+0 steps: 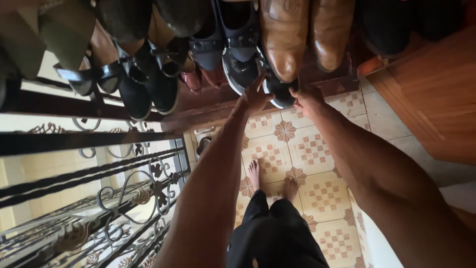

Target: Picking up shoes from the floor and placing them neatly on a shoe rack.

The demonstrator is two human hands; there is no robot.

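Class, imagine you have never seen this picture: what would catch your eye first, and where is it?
Two bare arms stretch from the bottom edge to a black sneaker at the top centre, the left hand and right hand touching it from either side. Above them a row of shoes fills the top edge, with a glossy pair of brown leather shoes standing out. At lower left runs a dark scrolled iron railing.

A black sneaker [279,92] with white sole edge — toe jutting past the shelf's front — among other shoes.
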